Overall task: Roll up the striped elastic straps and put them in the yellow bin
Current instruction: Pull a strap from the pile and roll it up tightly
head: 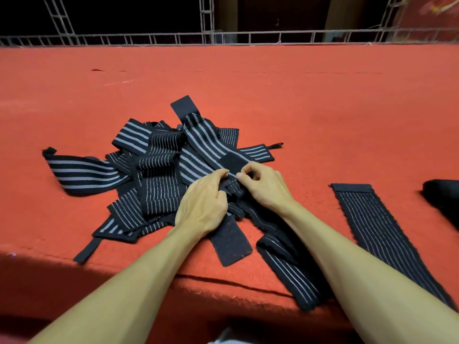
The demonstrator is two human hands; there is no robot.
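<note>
A tangled pile of black elastic straps with grey stripes (pixel 159 167) lies on the red felt table (pixel 298 95). My left hand (pixel 202 202) and my right hand (pixel 265 187) meet at the pile's near right side. Both pinch the same strap end (pixel 232 186) between thumb and fingers. A plain black hook-and-loop tab (pixel 232 242) sticks out toward me under my left wrist. One strap (pixel 382 234) lies flat and straight on its own at the right. Another strap (pixel 290 274) hangs over the table's front edge between my forearms. No yellow bin is in view.
A dark rounded object (pixel 442 192) sits at the right edge, cut off by the frame. A metal lattice rail (pixel 223 38) runs along the table's far edge. The table's front edge (pixel 149 271) drops off just before my forearms.
</note>
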